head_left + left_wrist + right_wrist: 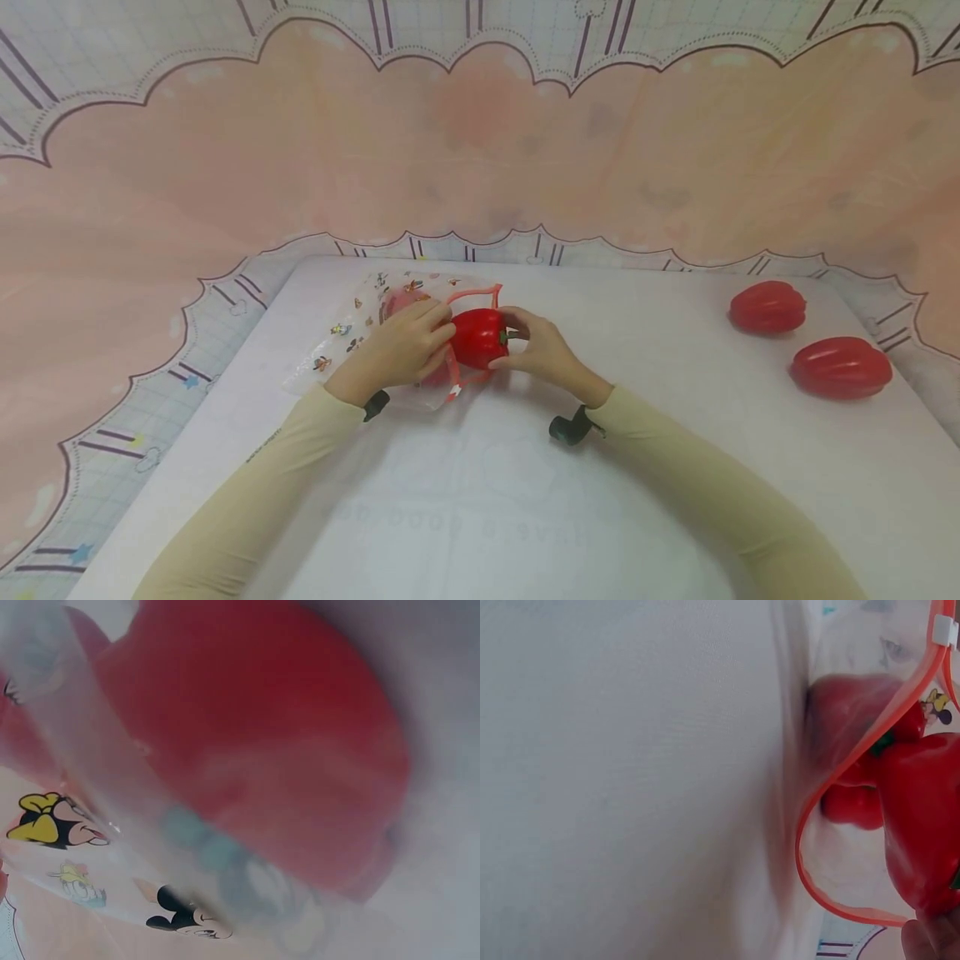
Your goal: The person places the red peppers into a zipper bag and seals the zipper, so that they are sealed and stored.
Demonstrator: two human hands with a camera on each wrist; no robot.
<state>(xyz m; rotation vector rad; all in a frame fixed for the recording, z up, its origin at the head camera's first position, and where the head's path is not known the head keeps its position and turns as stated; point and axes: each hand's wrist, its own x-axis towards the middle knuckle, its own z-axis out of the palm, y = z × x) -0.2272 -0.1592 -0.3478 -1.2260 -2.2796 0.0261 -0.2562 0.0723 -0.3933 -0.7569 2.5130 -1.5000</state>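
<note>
Nearest are two pale yellow sleeves [667, 450], reaching in over a white table [480, 508], with a dark wrist mount [572, 427] just below the right cuff. Past the cuffs, the right hand [551, 350] holds a red bell pepper [477, 338] by its stem end, fingers bent over the far side and thumb against the near side. The pepper lies on its side at the mouth of a clear bag, between the two hands. Its long axis runs roughly left to right; the green stem [504, 337] points right, toward the right palm, and the blunt end faces left, into the opening.

The left hand [405, 342] has its fingers curled over the bag's rim and grips it there. The bag [324, 364] lies on the table with its mouth turned right, edged by an orange-red zip strip [472, 292] with a white slider [454, 391] on the near side; cartoon figures are printed on the film. More red peppers [851, 724] lie inside; the left wrist view is blurred, so their number is hard to judge.

Well apart, at the table's right, two loose red peppers [842, 368] lie on their sides, one a little farther back, both with long axes roughly left to right. Behind the table hangs a peach cloth [480, 150] with scalloped borders.
</note>
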